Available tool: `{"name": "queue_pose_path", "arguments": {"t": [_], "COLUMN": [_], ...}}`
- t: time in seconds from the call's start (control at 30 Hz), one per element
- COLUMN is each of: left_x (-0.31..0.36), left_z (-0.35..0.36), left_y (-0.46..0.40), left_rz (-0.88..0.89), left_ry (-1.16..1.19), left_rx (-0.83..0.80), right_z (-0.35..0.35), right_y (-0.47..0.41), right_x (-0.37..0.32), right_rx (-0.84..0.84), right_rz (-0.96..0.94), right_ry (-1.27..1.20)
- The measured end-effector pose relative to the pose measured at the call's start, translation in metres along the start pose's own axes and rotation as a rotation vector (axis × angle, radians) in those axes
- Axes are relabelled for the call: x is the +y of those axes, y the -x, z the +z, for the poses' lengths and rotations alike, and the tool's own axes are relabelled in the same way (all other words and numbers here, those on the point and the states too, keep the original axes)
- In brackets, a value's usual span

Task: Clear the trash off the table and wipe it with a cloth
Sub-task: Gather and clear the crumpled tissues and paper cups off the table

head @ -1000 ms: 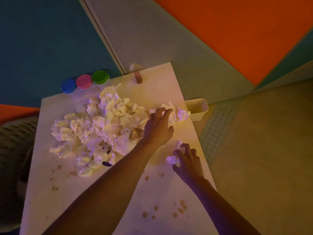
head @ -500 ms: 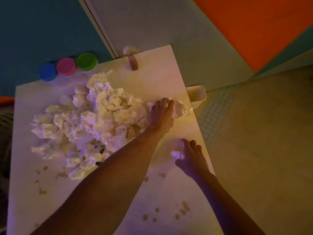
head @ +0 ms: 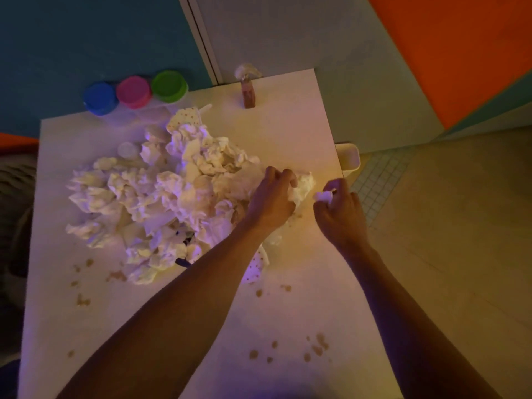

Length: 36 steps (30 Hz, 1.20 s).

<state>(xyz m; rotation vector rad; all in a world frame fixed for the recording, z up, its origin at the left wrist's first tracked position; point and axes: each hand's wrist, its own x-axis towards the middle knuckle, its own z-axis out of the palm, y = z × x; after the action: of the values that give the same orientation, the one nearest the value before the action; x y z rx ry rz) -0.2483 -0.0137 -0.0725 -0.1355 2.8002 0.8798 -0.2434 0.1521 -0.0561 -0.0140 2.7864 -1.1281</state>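
A big heap of crumpled white paper trash [head: 161, 197] covers the middle of the white table [head: 161, 318]. My left hand [head: 272, 198] grips a crumpled white wad [head: 302, 187] at the heap's right edge. Just to its right, my right hand [head: 341, 214] is lifted off the table and pinches a small white scrap [head: 323, 195] in its fingertips. Brown stains [head: 315, 348] dot the near part of the table. A dotted paper piece [head: 254, 267] shows beneath my left forearm.
A white bin [head: 349, 156] hangs off the table's right edge, close to both hands. A small spray bottle [head: 247, 87] stands at the far edge. Blue [head: 99, 97], pink [head: 134, 92] and green [head: 169, 86] lidded tubs line the far left. Tiled floor lies to the right.
My right hand lifted its small scrap off the table and moved up toward the bin. My left hand curled its fingers around the wad at the heap's right edge.
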Motion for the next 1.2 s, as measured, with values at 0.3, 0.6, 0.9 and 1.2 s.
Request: {"name": "queue_pose_path", "arguments": {"t": [0.3, 0.6, 0.9, 1.2], "left_x": [-0.001, -0.028, -0.059, -0.071], "left_z": [-0.045, -0.064, -0.080, -0.093], "left_y": [0.081, 0.160, 0.176, 0.139], "left_rz": [-0.136, -0.252, -0.370, -0.435], "left_ry": [0.159, 0.333, 0.444, 0.117], "left_rx": [0.079, 0.294, 0.521, 0.256], "right_z": [0.016, 0.045, 0.086, 0.094], "right_y": [-0.041, -0.050, -0.036, -0.016], "right_x": [-0.021, -0.054, -0.050, -0.040], "right_rx": [-0.272, -0.434, -0.525, -0.444], "right_rz": [-0.094, 0.036, 0.040, 0.064], "right_ry": [0.166, 0.185, 0.334, 0.256]}}
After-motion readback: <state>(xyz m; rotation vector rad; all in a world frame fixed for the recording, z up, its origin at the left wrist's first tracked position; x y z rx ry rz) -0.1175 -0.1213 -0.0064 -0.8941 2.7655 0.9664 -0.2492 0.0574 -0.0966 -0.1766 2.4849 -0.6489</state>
